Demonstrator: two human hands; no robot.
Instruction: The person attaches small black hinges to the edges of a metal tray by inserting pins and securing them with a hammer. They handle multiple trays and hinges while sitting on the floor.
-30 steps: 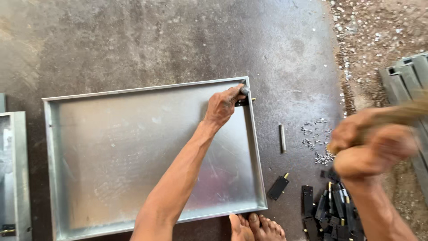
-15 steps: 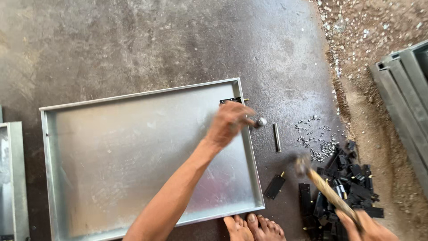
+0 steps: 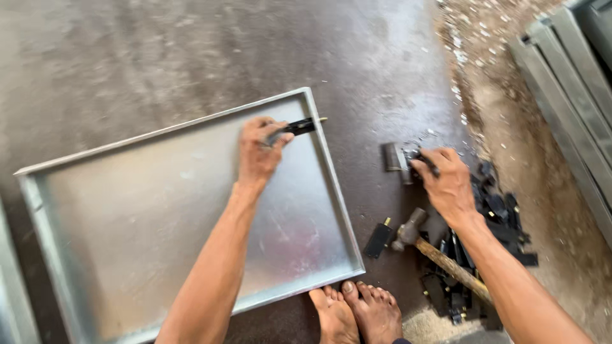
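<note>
A shallow galvanised metal tray (image 3: 159, 210) lies flat on the concrete floor. My left hand (image 3: 258, 153) rests inside its far right corner and grips a small black metal piece (image 3: 298, 126) that lies against the tray's rim. My right hand (image 3: 446, 181) reaches to the floor right of the tray, fingers closed around a small dark part (image 3: 421, 159) beside a short grey metal block (image 3: 392, 156). A hammer (image 3: 440, 255) with a wooden handle lies on the floor under my right forearm, its head toward the tray.
A pile of black metal pieces (image 3: 491, 242) lies to the right; one loose black piece (image 3: 379, 241) sits by the tray's near corner. My bare feet (image 3: 357, 312) touch the tray's front edge. Grey metal panels (image 3: 574, 95) lean at the far right; another tray edge (image 3: 13, 306) shows left.
My right hand has set the hammer down on the floor and reached forward to the small parts. My left hand has shifted slightly on the black piece at the tray's corner.
</note>
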